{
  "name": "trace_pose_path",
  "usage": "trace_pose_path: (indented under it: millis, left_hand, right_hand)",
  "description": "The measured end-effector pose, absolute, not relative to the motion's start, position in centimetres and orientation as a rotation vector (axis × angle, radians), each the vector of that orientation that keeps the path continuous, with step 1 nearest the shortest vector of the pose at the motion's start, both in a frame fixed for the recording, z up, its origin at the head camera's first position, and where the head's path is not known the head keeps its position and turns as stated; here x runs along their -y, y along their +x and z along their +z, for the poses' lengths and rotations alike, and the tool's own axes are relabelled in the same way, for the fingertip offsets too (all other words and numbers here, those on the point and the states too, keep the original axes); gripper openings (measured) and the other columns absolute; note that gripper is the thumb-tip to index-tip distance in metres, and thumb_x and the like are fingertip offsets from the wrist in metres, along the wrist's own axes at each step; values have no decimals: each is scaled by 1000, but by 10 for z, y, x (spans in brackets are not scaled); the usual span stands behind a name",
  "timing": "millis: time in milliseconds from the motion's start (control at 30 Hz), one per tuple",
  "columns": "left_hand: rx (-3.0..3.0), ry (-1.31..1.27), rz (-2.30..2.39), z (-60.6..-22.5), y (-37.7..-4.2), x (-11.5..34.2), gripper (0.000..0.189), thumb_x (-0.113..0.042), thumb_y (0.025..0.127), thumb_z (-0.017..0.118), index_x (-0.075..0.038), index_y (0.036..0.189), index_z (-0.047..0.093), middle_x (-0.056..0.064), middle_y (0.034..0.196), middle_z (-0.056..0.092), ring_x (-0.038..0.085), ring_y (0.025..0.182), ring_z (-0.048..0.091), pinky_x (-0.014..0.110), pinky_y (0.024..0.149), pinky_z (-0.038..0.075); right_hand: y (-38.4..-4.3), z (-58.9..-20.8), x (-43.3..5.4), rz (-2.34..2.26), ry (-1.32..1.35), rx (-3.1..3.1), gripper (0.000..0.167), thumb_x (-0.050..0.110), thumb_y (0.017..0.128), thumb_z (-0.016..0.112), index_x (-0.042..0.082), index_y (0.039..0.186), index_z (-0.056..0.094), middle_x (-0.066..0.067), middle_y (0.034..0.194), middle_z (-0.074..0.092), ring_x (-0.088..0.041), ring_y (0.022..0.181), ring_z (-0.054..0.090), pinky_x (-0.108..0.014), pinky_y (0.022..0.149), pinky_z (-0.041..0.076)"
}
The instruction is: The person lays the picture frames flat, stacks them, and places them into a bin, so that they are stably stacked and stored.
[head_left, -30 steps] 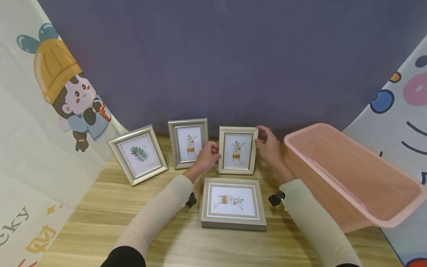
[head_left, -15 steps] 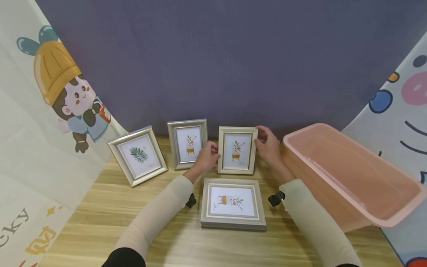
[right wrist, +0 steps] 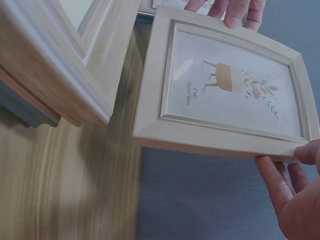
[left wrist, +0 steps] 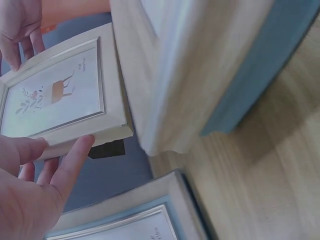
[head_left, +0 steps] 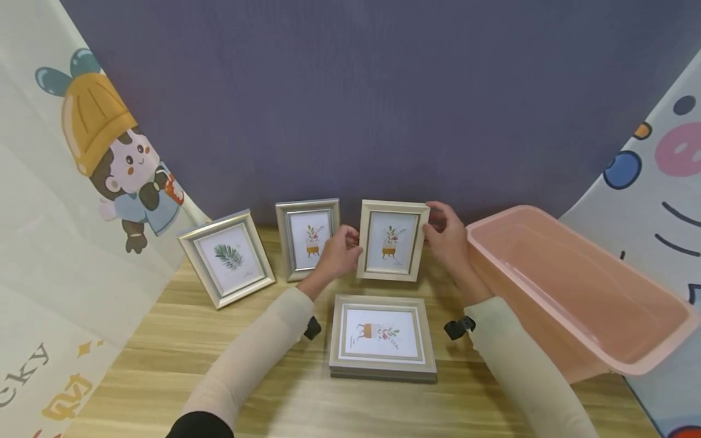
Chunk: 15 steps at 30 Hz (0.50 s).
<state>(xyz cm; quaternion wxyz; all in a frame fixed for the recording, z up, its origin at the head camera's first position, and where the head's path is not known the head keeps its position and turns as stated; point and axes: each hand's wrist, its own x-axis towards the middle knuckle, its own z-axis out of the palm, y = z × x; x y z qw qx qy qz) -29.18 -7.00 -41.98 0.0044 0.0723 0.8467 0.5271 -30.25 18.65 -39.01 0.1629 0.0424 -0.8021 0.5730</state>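
Between my two hands is a cream picture frame (head_left: 393, 241) with a potted-plant print, its face toward me and tilted back. My left hand (head_left: 338, 252) pinches its left side; the thumb lies in front and the fingers reach behind, as the left wrist view shows. On the right side, my right hand (head_left: 448, 237) pinches the edge near the top corner. A silver frame (head_left: 290, 243) with a similar print stands just left of my left hand, partly covered by it. Nearer to me, a stack of frames (head_left: 383, 372) lies flat, the top print turned sideways.
Farther left, a silver-gold frame (head_left: 204, 275) with a palm-leaf print stands at an angle. A pink plastic bin (head_left: 539, 304) stands at the right, close to my right forearm. Behind is a dark grey-blue wall (head_left: 372, 109); the wooden table (head_left: 263, 389) runs underneath.
The cream frame has risen slightly and shifted a little right, with both hands still holding its sides. The other frames and the bin have stayed in place.
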Motion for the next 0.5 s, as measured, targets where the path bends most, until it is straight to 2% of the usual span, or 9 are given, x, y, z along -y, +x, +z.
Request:
trace_pose_path:
  millis: [167,367,500]
  left_hand:
    - [-2728,295,1646,-410,-290,71,29,-8,93,71,-9,119,58,11,116,71,25,105,70,31,81,63]
    - [-2786,369,1602,-399,-286,74,29,-9,93,72,-10,119,59,10,115,72,23,103,71,29,81,63]
    - [-2838,444,1580,-391,-285,78,27,-9,93,71,-10,119,61,9,115,73,23,101,71,30,86,62]
  right_hand:
    - [-299,-387,-188,1666,124,2236,51,-2,93,62,17,140,57,-19,119,63,-12,89,66,-33,67,65]
    - [-290,-384,-191,1789,132,2202,53,-1,94,62,15,144,52,-12,119,58,-14,92,65,-23,65,62]
    - [-285,-386,-193,1878,155,2161,51,-2,94,63,12,142,49,-5,114,56,-14,88,64,-23,63,62]
